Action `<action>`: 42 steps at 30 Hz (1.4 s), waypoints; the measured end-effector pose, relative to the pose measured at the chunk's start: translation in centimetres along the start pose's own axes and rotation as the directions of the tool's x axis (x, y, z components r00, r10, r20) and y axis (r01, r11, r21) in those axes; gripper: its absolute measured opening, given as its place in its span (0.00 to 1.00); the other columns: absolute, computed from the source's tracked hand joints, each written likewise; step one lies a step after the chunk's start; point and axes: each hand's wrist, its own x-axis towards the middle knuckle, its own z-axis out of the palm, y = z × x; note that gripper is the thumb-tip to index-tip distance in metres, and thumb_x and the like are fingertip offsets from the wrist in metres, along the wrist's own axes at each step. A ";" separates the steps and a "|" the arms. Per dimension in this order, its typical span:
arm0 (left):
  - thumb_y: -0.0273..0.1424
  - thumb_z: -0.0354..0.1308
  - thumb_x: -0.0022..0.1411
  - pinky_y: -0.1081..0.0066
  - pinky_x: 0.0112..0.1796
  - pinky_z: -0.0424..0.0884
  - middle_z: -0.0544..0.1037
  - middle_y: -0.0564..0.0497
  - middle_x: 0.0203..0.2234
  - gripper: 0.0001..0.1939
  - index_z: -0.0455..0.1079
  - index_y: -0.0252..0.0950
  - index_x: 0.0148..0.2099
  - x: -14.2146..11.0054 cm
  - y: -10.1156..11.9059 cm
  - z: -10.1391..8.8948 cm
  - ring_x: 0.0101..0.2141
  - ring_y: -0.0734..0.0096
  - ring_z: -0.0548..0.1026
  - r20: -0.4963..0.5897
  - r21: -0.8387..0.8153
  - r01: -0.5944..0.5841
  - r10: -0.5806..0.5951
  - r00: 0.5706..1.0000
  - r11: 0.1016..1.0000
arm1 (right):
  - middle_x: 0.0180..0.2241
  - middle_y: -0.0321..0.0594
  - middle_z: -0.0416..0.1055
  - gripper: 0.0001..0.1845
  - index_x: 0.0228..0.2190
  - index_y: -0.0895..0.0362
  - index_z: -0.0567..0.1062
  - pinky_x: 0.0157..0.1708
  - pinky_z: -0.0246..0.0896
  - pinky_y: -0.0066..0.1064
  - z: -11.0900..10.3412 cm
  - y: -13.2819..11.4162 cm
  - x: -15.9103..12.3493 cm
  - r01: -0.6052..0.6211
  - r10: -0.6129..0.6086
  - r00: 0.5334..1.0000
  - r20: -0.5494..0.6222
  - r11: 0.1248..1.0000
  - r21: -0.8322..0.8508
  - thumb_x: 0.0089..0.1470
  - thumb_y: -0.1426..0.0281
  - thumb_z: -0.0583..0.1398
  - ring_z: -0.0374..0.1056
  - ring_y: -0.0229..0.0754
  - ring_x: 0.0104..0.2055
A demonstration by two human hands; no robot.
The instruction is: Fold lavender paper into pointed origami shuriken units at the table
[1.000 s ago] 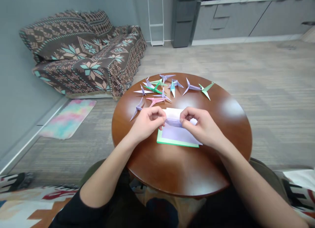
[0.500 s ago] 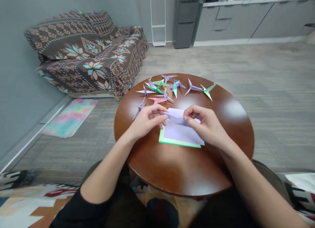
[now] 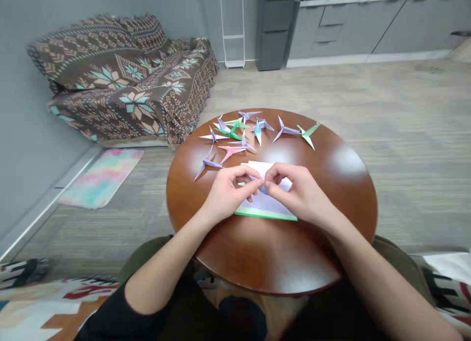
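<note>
My left hand (image 3: 231,190) and my right hand (image 3: 300,190) meet over the middle of the table, thumbs and fingers pinched together. Between their fingertips is a piece of folded lavender paper (image 3: 264,189), mostly hidden by the fingers. Just below lies a stack of paper sheets (image 3: 270,206), lavender on top with pale and bright green edges. Beyond the hands sit several folded three-pointed paper shapes: a pink one (image 3: 232,150), a teal one (image 3: 258,131), a light green one (image 3: 308,134), and lavender ones, such as the one (image 3: 208,163) nearest my left hand.
A round brown wooden table (image 3: 265,262) stands before my knees. Past it on the left are a sofa with a patterned cover (image 3: 140,86) and a pastel mat (image 3: 105,176). Grey cabinets (image 3: 349,34) and a dark grey fridge-like unit (image 3: 274,32) line the back.
My hands have drawn together, the right one moving left, and the folded lavender paper now shows far less. The lavender paper shape at the left is uncovered. The view has shifted slightly.
</note>
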 end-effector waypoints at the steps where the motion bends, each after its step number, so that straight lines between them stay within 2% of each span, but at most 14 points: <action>1: 0.33 0.72 0.58 0.76 0.24 0.71 0.77 0.54 0.21 0.09 0.77 0.33 0.34 0.0 0.0 0.1 0.20 0.76 0.72 -0.011 -0.007 -0.007 0.007 1.000 1.000 | 0.27 0.33 0.71 0.05 0.29 0.56 0.73 0.34 0.59 0.30 0.0 0.0 0.0 0.001 -0.001 1.000 -0.003 1.000 0.001 0.58 0.73 0.62 0.66 0.38 0.31; 11: 0.31 0.72 0.55 0.78 0.21 0.66 0.75 0.56 0.17 0.07 0.78 0.33 0.32 0.5 -0.1 -1.5 0.17 0.80 0.69 -0.107 -0.040 -0.015 0.011 0.994 0.999 | 0.25 0.33 0.70 0.04 0.26 0.56 0.73 0.32 0.56 0.29 -0.3 0.0 0.1 -0.046 0.045 0.998 -0.032 0.999 -0.020 0.52 0.75 0.60 0.65 0.38 0.29; 17: 0.33 0.72 0.55 0.76 0.26 0.72 0.77 0.55 0.18 0.10 0.77 0.33 0.34 0.5 -0.1 -1.5 0.20 0.77 0.74 -0.118 -0.058 0.026 -0.033 0.992 0.998 | 0.26 0.34 0.73 0.05 0.27 0.57 0.74 0.33 0.58 0.30 -0.4 0.3 0.3 -0.052 0.052 0.998 -0.034 0.998 -0.022 0.55 0.73 0.61 0.67 0.38 0.30; 20: 0.33 0.70 0.56 0.75 0.26 0.74 0.78 0.54 0.20 0.09 0.76 0.33 0.33 0.4 0.4 -1.5 0.21 0.75 0.75 -0.064 0.018 0.047 -0.046 0.997 0.999 | 0.26 0.34 0.73 0.06 0.29 0.57 0.75 0.32 0.58 0.29 -0.5 0.4 0.2 0.002 -0.002 1.000 -0.016 0.999 -0.036 0.58 0.72 0.61 0.67 0.38 0.30; 23: 0.28 0.66 0.53 0.76 0.24 0.71 0.76 0.55 0.20 0.04 0.75 0.33 0.31 0.3 0.9 -1.9 0.20 0.76 0.74 0.003 0.142 0.051 -0.052 0.999 0.989 | 0.27 0.34 0.73 0.05 0.28 0.57 0.74 0.34 0.58 0.30 -0.5 0.5 0.2 0.049 -0.048 0.999 0.013 0.996 -0.073 0.57 0.74 0.61 0.66 0.38 0.30; 28: 0.24 0.62 0.51 0.77 0.23 0.67 0.74 0.57 0.18 0.01 0.74 0.33 0.30 0.3 1.4 -3.4 0.19 0.78 0.72 0.061 0.299 0.015 -0.035 0.998 0.954 | 0.26 0.34 0.72 0.05 0.28 0.57 0.74 0.34 0.58 0.30 -0.5 0.3 0.1 0.059 -0.057 0.998 0.036 0.995 -0.076 0.56 0.76 0.61 0.66 0.38 0.30; 30: 0.23 0.62 0.50 0.77 0.23 0.68 0.74 0.56 0.18 0.02 0.74 0.34 0.29 0.6 1.5 -4.4 0.19 0.78 0.72 0.041 0.324 0.011 -0.025 0.999 0.946 | 0.26 0.34 0.72 0.06 0.27 0.57 0.74 0.34 0.58 0.30 -0.7 0.2 0.2 0.038 -0.037 0.999 0.019 0.998 -0.055 0.55 0.76 0.61 0.66 0.38 0.30; 33: 0.25 0.63 0.51 0.76 0.24 0.70 0.76 0.55 0.21 0.02 0.72 0.34 0.29 0.9 1.4 -5.5 0.20 0.77 0.73 -0.071 0.274 -0.004 0.024 0.997 0.962 | 0.26 0.34 0.72 0.06 0.26 0.57 0.74 0.33 0.57 0.30 -0.7 0.2 0.3 -0.024 0.025 0.998 -0.063 1.000 0.013 0.55 0.75 0.62 0.67 0.38 0.30; 34: 0.26 0.63 0.54 0.75 0.25 0.71 0.76 0.54 0.21 0.03 0.72 0.34 0.29 1.0 1.3 -5.5 0.21 0.76 0.73 -0.090 0.235 -0.023 0.045 0.995 0.972 | 0.25 0.34 0.72 0.06 0.26 0.57 0.75 0.33 0.57 0.30 -0.7 0.3 0.3 -0.049 0.054 0.994 -0.095 0.997 0.058 0.56 0.73 0.62 0.67 0.38 0.30; 35: 0.28 0.62 0.57 0.74 0.27 0.73 0.77 0.53 0.23 0.04 0.73 0.33 0.30 1.0 1.1 -5.2 0.23 0.75 0.75 -0.057 0.196 -0.037 0.050 0.997 0.980 | 0.26 0.34 0.73 0.06 0.27 0.57 0.76 0.33 0.57 0.31 -0.6 0.3 0.3 -0.073 0.087 0.989 -0.122 0.991 0.113 0.57 0.71 0.63 0.67 0.38 0.30; 37: 0.32 0.66 0.58 0.72 0.31 0.76 0.80 0.49 0.29 0.07 0.74 0.34 0.35 0.9 0.6 -3.9 0.31 0.69 0.79 0.053 0.099 -0.040 0.034 0.998 0.994 | 0.27 0.35 0.74 0.07 0.29 0.57 0.78 0.32 0.58 0.31 -0.4 0.3 0.3 -0.110 0.146 0.977 -0.155 0.969 0.219 0.58 0.67 0.65 0.67 0.39 0.30; 39: 0.33 0.69 0.58 0.69 0.38 0.77 0.82 0.48 0.33 0.11 0.74 0.34 0.38 0.7 0.2 -2.2 0.35 0.66 0.80 0.159 0.073 -0.020 0.008 0.987 0.997 | 0.27 0.36 0.75 0.08 0.30 0.57 0.79 0.32 0.59 0.32 -0.2 0.3 0.3 -0.131 0.180 0.972 -0.155 0.951 0.280 0.58 0.65 0.66 0.68 0.39 0.30; 40: 0.35 0.69 0.59 0.69 0.41 0.77 0.82 0.48 0.34 0.11 0.74 0.34 0.38 0.7 0.0 -1.5 0.36 0.67 0.80 0.151 0.055 -0.026 0.017 0.988 0.998 | 0.27 0.36 0.75 0.08 0.30 0.57 0.79 0.32 0.59 0.32 -0.1 0.3 0.3 -0.138 0.184 0.973 -0.140 0.948 0.287 0.58 0.65 0.66 0.68 0.40 0.30; 42: 0.37 0.68 0.62 0.70 0.40 0.75 0.81 0.49 0.32 0.11 0.73 0.34 0.37 0.6 0.0 -0.5 0.35 0.68 0.79 0.076 0.053 -0.034 0.030 0.997 0.998 | 0.27 0.36 0.75 0.09 0.28 0.57 0.78 0.33 0.59 0.32 0.0 0.3 0.3 -0.159 0.186 0.980 -0.076 0.949 0.272 0.58 0.66 0.66 0.68 0.40 0.31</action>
